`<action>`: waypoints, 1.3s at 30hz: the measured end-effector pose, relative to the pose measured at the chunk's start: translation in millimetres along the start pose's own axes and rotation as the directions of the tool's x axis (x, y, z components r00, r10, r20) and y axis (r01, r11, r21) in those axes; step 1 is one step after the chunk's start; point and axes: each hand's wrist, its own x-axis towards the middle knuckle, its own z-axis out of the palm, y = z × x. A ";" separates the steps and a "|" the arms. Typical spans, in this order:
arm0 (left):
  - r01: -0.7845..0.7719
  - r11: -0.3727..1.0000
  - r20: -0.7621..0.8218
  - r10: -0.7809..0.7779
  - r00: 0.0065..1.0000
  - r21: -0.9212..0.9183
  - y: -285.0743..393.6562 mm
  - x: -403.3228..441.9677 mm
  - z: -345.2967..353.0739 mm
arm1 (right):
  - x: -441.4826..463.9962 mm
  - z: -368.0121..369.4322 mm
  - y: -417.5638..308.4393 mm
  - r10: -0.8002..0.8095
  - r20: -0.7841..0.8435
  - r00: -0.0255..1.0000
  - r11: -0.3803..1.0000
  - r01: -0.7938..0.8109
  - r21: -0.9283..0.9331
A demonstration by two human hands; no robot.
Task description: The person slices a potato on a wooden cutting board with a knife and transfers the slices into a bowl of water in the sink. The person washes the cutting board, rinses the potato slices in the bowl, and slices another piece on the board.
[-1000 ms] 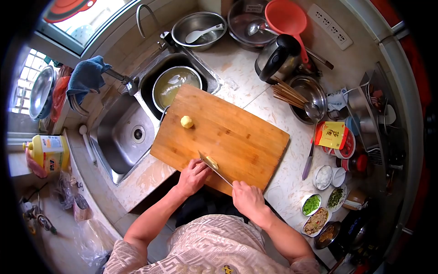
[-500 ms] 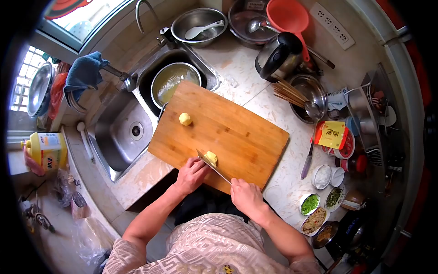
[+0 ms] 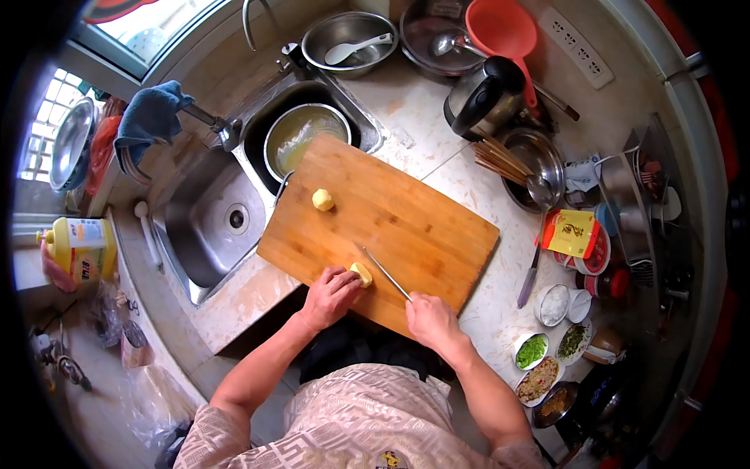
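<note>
"While the knife (image 3: 385, 272) is this close to the left hand (image 3: 331, 298), what could go wrong?"

"Those fingertips could get cut. They sit right against the yellow chunk (image 3: 362, 273), and the blade is just past it. If the chunk slips, or a finger pokes out, the sharp edge might catch skin."

"And the board (image 3: 437, 234)?"

"It could tip, I think. Its near edge sticks out past the counter (image 3: 242, 310), so a hard push there might rock it. Farther off, the yellow ball (image 3: 323, 200) sits loose on top. A bump could make it roll, maybe even into the bowl (image 3: 273, 148) in the sink (image 3: 371, 134)."

"What are the hands doing, closest one first?"

"The right hand (image 3: 431, 319) is wrapped tight around the knife handle, with no gap that I can see. The left hand is bent, not spread, and its fingertips grip the side of the chunk."

"Is the blade in the chunk?"

"No, it is apart from it, just to the right. I can't tell if the blade touches the wood."

"Where is the chunk?"

"On the board, near the person, between the left fingers and the knife."
</note>
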 end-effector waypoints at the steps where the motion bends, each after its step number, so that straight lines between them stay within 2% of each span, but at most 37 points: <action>1: -0.014 1.000 -0.003 0.014 1.000 0.008 0.0 0.8 -1.4 | -0.9 -0.3 -1.2 -0.012 -0.030 0.999 1.000 0.012 0.008; 3: 0.054 0.998 0.032 -0.054 0.998 0.023 6.3 3.5 -6.6 | -8.6 -0.9 -3.2 -0.030 -0.085 0.996 0.999 0.032 0.018; 6: 0.121 0.991 0.017 -0.122 0.992 0.063 -1.7 6.7 -0.3 | -14.6 -1.6 -15.6 0.016 -0.161 0.987 0.989 -0.039 -0.146; 7: 0.138 0.987 0.005 -0.139 0.990 0.078 -4.6 6.0 2.0 | -15.6 0.2 -19.7 0.013 -0.180 0.984 0.988 -0.040 -0.148; 8: 0.253 0.967 -0.046 -0.254 0.966 -0.014 -4.5 4.1 3.9 | -16.0 1.6 -23.4 0.009 -0.200 0.980 0.988 -0.040 -0.151; 10: 0.448 0.868 -0.118 -0.478 0.870 -0.213 0.6 3.1 5.6 | -15.8 3.1 -24.6 0.010 -0.222 0.975 0.991 -0.040 -0.131; 11: 0.540 0.808 -0.141 -0.578 0.803 -0.236 1.1 -1.4 5.8 | -14.6 5.1 -21.4 0.014 -0.223 0.975 0.993 -0.039 -0.108; 14: 0.759 0.440 0.111 -0.828 0.550 -0.480 2.0 0.4 1.6 | -12.9 14.0 -11.5 0.041 -0.213 0.976 0.999 -0.037 0.020; 15: 0.792 0.498 0.067 -0.831 0.552 -0.353 6.3 8.3 -1.7 | -11.9 16.1 -9.9 0.047 -0.205 0.978 0.997 -0.033 0.072; 18: 0.802 0.584 0.006 -0.808 0.590 -0.126 9.0 26.9 -3.0 | -6.5 16.2 -11.0 0.072 -0.136 0.988 0.996 -0.064 0.065; 19: 0.858 0.472 0.050 -0.870 0.491 -0.204 6.1 27.0 2.8 | -3.7 17.3 -8.9 0.063 -0.120 0.991 0.996 -0.055 0.067; 22: 0.893 0.280 0.156 -0.924 0.350 -0.352 8.2 30.7 7.8 | 8.0 17.1 -5.5 0.060 -0.094 0.994 0.996 -0.052 0.078; 23: 0.898 0.336 0.161 -0.907 0.390 -0.285 12.3 30.5 4.7 | 9.1 14.6 -6.4 0.080 -0.099 0.992 0.994 -0.072 0.083; 26: 0.807 0.569 0.022 -0.815 0.579 -0.159 9.4 8.2 4.8 | 8.5 8.6 -9.0 0.088 -0.085 0.993 0.996 -0.085 0.034; 27: 0.476 0.879 -0.132 -0.468 0.874 0.031 2.7 2.2 -0.3 | 6.4 9.0 -10.9 0.075 -0.071 0.995 0.997 -0.075 0.011; 29: 0.179 0.980 -0.008 -0.179 0.984 0.085 -3.5 15.1 -15.6 | 3.8 10.0 -13.3 0.051 -0.065 0.997 0.998 -0.053 -0.037; 30: 0.023 0.995 0.058 -0.029 0.998 0.101 -6.0 20.9 -20.8 | 3.5 11.2 -15.0 0.034 -0.071 0.997 0.998 -0.038 -0.059; 34: 0.008 0.999 0.136 -0.014 0.991 0.049 -13.8 23.0 -12.2 | -2.4 3.7 -23.3 -0.055 -0.110 0.992 0.992 0.042 -0.119; 39: -0.051 0.997 0.189 0.039 0.981 0.057 -18.1 24.5 -16.3 | -9.2 -3.3 -32.2 -0.073 -0.045 0.996 0.969 0.060 -0.241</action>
